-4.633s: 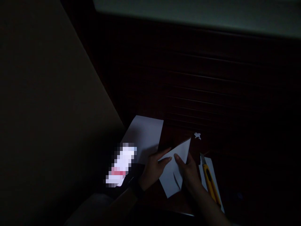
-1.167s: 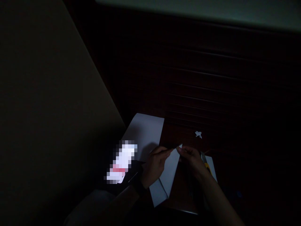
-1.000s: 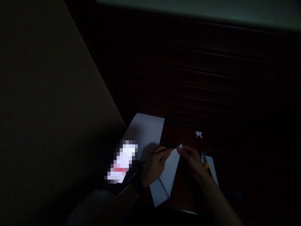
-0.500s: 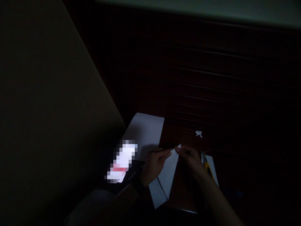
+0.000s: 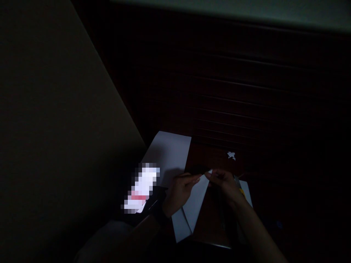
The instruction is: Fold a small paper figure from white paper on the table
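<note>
The scene is very dark. A folded white paper (image 5: 195, 206) lies on a small dark wooden table (image 5: 211, 233), narrowing to a point at its far end. My left hand (image 5: 181, 191) rests on the paper's left side, its fingertips pinching the tip. My right hand (image 5: 223, 182) pinches the same tip from the right. Both hands are closed on the paper. A yellow utility knife (image 5: 241, 190) lies just right of my right hand, mostly hidden behind it.
A flat white sheet (image 5: 170, 155) lies at the table's back left. A bright blurred-out patch (image 5: 141, 188) sits beside my left wrist. A small torn paper scrap (image 5: 231, 155) lies behind my hands. Another white sheet (image 5: 246, 191) lies under the knife. Dark slatted panelling fills the background.
The paper was a wide flap 4.6 s ago and is now folded narrower. Over the last second my hands stay pinched at its tip, and my right hand covers more of the knife.
</note>
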`<act>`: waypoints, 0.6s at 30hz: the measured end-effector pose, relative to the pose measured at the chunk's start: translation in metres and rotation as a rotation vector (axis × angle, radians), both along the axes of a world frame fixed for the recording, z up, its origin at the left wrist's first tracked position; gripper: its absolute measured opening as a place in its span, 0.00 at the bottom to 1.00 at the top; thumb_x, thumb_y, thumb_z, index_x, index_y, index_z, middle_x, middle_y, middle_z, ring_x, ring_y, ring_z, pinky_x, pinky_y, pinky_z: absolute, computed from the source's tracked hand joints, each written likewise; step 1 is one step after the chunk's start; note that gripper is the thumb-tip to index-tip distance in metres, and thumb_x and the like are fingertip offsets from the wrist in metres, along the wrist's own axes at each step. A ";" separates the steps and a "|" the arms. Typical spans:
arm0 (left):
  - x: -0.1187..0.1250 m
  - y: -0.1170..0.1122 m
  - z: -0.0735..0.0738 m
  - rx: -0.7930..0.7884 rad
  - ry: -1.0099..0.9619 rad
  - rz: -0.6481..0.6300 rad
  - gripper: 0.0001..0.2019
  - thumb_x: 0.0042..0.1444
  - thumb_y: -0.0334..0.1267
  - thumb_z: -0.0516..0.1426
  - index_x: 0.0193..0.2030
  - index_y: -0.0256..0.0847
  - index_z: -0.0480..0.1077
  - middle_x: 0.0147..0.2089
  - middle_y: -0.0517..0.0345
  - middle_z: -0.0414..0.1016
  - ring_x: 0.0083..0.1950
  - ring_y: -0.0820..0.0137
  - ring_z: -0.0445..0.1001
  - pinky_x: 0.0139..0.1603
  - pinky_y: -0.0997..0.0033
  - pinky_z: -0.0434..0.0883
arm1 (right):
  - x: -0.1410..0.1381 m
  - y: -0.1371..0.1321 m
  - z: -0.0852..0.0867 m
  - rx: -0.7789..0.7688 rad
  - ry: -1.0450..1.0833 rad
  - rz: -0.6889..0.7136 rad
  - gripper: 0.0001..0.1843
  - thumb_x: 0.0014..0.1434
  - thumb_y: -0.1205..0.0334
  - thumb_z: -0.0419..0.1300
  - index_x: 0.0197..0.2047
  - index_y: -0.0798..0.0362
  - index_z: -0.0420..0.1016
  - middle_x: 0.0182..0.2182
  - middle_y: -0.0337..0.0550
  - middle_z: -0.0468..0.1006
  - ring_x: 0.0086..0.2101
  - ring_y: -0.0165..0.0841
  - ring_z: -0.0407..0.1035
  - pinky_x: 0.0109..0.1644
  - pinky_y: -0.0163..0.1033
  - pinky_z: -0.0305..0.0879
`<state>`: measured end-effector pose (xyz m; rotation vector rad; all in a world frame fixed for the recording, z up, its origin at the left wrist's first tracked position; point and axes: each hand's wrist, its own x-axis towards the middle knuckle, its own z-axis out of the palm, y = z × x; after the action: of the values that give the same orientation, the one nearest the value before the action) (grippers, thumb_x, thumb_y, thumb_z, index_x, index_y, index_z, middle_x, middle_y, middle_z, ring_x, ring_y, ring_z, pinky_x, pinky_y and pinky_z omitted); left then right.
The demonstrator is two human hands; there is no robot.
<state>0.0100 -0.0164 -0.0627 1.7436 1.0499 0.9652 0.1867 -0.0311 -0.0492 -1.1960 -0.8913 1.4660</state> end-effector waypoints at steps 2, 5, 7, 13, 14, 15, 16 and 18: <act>0.000 0.000 0.000 0.005 0.000 -0.007 0.13 0.57 0.39 0.52 0.46 0.46 0.72 0.39 0.55 0.75 0.38 0.70 0.71 0.38 0.73 0.68 | 0.001 0.000 0.000 -0.011 0.002 -0.019 0.09 0.48 0.59 0.65 0.30 0.55 0.75 0.29 0.43 0.78 0.31 0.33 0.71 0.36 0.38 0.67; 0.000 0.000 0.000 0.008 -0.004 -0.025 0.13 0.58 0.38 0.51 0.48 0.46 0.71 0.39 0.55 0.74 0.38 0.70 0.71 0.38 0.73 0.68 | 0.001 0.001 -0.001 -0.031 -0.006 -0.061 0.08 0.47 0.60 0.66 0.29 0.55 0.75 0.28 0.42 0.78 0.29 0.32 0.71 0.35 0.36 0.67; 0.000 -0.001 0.000 0.006 -0.012 -0.027 0.14 0.58 0.38 0.51 0.49 0.46 0.70 0.39 0.55 0.74 0.38 0.71 0.71 0.37 0.74 0.68 | 0.001 0.001 -0.002 -0.037 -0.001 -0.086 0.08 0.46 0.60 0.66 0.29 0.55 0.75 0.27 0.41 0.77 0.28 0.31 0.70 0.34 0.35 0.67; -0.001 -0.001 0.001 0.033 -0.010 -0.048 0.13 0.58 0.37 0.51 0.49 0.47 0.70 0.39 0.56 0.74 0.38 0.71 0.71 0.37 0.74 0.68 | 0.003 0.002 -0.008 -0.019 0.011 -0.141 0.09 0.45 0.61 0.67 0.31 0.55 0.75 0.27 0.41 0.77 0.28 0.31 0.70 0.33 0.36 0.67; -0.001 -0.001 0.001 0.034 -0.010 -0.046 0.13 0.58 0.37 0.51 0.49 0.47 0.70 0.39 0.56 0.74 0.38 0.71 0.71 0.37 0.74 0.68 | 0.003 0.002 -0.009 -0.014 0.007 -0.146 0.09 0.45 0.61 0.67 0.30 0.55 0.75 0.27 0.41 0.77 0.28 0.32 0.71 0.33 0.37 0.67; -0.001 -0.001 0.000 0.033 -0.010 -0.045 0.13 0.58 0.37 0.51 0.49 0.47 0.70 0.39 0.56 0.74 0.38 0.71 0.71 0.37 0.74 0.68 | 0.004 0.002 -0.010 -0.010 0.004 -0.153 0.09 0.45 0.61 0.67 0.30 0.55 0.75 0.26 0.41 0.77 0.28 0.32 0.71 0.33 0.37 0.67; -0.001 -0.001 0.000 0.031 -0.011 -0.045 0.13 0.58 0.37 0.51 0.49 0.47 0.70 0.39 0.56 0.73 0.39 0.71 0.70 0.38 0.74 0.68 | 0.004 0.002 -0.010 -0.008 0.002 -0.162 0.09 0.44 0.61 0.67 0.30 0.55 0.74 0.26 0.41 0.76 0.27 0.32 0.71 0.33 0.37 0.67; -0.001 -0.001 -0.001 0.027 -0.018 -0.045 0.13 0.58 0.37 0.51 0.49 0.47 0.70 0.39 0.56 0.73 0.39 0.71 0.70 0.38 0.74 0.68 | 0.003 0.002 -0.011 -0.009 -0.007 -0.171 0.10 0.43 0.61 0.68 0.29 0.54 0.74 0.25 0.40 0.76 0.26 0.31 0.70 0.32 0.37 0.66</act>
<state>0.0091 -0.0177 -0.0637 1.7703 0.9858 0.9692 0.1901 -0.0296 -0.0597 -1.2532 -0.7682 1.3301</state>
